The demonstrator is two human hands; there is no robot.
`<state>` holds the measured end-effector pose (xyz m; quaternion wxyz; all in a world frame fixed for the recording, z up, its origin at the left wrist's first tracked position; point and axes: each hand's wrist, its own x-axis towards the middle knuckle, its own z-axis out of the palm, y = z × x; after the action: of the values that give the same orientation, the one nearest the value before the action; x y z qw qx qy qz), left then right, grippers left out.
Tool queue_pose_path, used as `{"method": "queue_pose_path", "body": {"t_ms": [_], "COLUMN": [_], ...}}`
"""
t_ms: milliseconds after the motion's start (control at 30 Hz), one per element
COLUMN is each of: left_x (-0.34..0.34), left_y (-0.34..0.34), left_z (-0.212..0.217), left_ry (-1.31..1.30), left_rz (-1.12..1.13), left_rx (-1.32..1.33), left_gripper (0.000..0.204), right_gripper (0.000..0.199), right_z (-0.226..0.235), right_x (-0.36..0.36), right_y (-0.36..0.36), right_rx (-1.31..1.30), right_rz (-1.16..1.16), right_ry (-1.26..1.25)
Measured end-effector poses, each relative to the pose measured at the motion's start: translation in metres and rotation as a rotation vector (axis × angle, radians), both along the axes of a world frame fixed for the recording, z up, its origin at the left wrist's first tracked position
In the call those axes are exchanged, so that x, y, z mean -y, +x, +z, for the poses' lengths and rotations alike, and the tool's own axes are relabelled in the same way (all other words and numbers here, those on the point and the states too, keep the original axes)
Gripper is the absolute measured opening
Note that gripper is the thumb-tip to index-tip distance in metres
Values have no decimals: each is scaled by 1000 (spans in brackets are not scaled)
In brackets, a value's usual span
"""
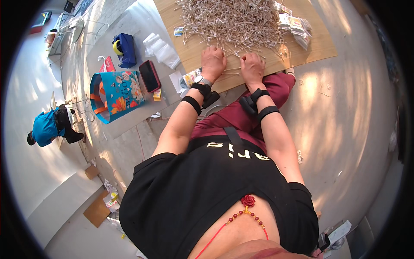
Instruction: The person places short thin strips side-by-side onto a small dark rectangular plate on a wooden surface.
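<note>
A big heap of cotton swabs (233, 21) covers the far part of the wooden table (317, 36). At the heap's near edge, my left hand (213, 64) rests with its fingers curled down among loose swabs. Beside it, a little to the right, my right hand (252, 67) is also bent closed over the tabletop. Whatever lies under the fingers of either hand is hidden. Next to my left wrist is a small printed packet of swabs (191, 77). Several filled packs (296, 26) sit to the right of the heap.
On the grey table to the left are clear plastic bags (161, 51), a blue tape dispenser (126, 51), a dark phone (149, 77), a small yellow box (157, 95) and a blue flowered bag (118, 96). Farther left, a person in a blue top (45, 128) bends over.
</note>
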<state>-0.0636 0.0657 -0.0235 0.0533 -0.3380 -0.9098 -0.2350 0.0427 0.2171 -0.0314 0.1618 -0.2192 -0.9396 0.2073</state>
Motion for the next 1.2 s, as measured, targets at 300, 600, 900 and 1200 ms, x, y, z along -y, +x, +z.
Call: {"method": "queue_pose_path", "body": {"t_ms": [300, 600, 900, 1200], "left_x": [22, 25, 26, 22], "left_y": [9, 16, 17, 16], "left_z": [13, 22, 22, 22], "left_ry": [-60, -113, -85, 53], "left_rz": [-107, -172, -195, -130], "left_rx": [32, 113, 144, 164], "left_gripper": [10, 9, 11, 15], "right_gripper": [15, 16, 10, 9], "right_z": [-1, -1, 3, 7], "right_x": [-10, -9, -8, -8], "right_y": [21, 22, 18, 21], "right_rx": [-15, -68, -110, -117], "right_rz": [6, 62, 239, 301], "right_ry": [24, 28, 106, 99]}}
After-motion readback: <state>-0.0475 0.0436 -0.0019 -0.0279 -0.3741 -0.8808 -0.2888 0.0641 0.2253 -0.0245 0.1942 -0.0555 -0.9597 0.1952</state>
